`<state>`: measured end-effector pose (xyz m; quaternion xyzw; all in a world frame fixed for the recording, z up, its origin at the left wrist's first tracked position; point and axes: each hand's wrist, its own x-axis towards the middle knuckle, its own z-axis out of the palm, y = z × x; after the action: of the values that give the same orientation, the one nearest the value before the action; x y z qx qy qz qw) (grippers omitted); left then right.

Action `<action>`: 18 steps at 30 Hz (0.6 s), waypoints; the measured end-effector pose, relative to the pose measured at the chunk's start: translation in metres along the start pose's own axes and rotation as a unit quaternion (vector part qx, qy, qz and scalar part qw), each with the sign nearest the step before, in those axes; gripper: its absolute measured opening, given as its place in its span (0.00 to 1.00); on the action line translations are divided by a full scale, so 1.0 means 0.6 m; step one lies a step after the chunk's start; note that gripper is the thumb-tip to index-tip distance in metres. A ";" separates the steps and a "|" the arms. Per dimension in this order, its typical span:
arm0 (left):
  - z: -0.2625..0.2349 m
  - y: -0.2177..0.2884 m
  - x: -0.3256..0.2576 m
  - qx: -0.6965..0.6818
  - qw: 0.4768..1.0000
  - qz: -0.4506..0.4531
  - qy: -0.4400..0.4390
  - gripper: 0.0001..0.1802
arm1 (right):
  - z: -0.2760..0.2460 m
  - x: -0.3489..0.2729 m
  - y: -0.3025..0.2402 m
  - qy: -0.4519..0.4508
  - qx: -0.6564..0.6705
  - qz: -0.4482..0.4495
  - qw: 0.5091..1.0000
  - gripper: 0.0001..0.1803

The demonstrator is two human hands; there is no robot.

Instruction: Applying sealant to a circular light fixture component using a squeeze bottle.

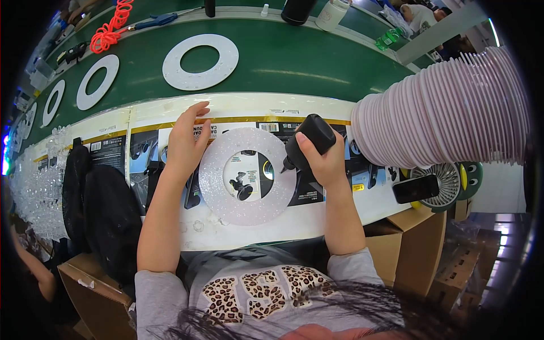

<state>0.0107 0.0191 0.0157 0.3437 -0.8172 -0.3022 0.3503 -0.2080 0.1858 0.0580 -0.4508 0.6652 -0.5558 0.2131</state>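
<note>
A white glittery flat ring (222,205) lies on the printed cardboard in front of me. My right hand (324,158) grips a black squeeze bottle (310,141), tilted so that its narrow nozzle points down at the ring's right side. Whether the tip touches the surface I cannot tell. Beyond the ring's upper left edge, my left hand (190,133) is open with its fingers apart, holding nothing. Through the ring's round hole shows the printed cardboard (249,175) beneath it.
Several white rings, one a nearby ring (173,63), lie on the green belt (272,62) at the back. A tall stack of rings (436,113) leans at the right, near a phone (416,188) and a small fan (445,184). Clear plastic pieces (42,187) heap at the left.
</note>
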 end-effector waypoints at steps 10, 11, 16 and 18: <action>0.000 -0.002 0.000 -0.017 1.000 -0.008 0.003 0.20 | -0.037 0.008 -0.014 0.005 0.081 0.002 0.997 0.09; 0.000 -0.002 0.000 -0.017 1.000 -0.008 0.004 0.20 | -0.038 0.009 -0.020 0.017 0.080 -0.012 0.997 0.08; -0.003 -0.004 -0.002 -0.002 1.000 -0.001 0.011 0.20 | -0.025 0.006 -0.020 0.065 0.068 -0.031 0.995 0.10; -0.001 -0.002 -0.002 -0.002 1.000 0.006 0.022 0.17 | -0.018 0.003 -0.008 0.091 0.043 -0.038 0.994 0.11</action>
<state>0.0122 0.0188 0.0147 0.3448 -0.8109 -0.2938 0.3704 -0.2158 0.1904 0.0659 -0.4138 0.6394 -0.6305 0.1498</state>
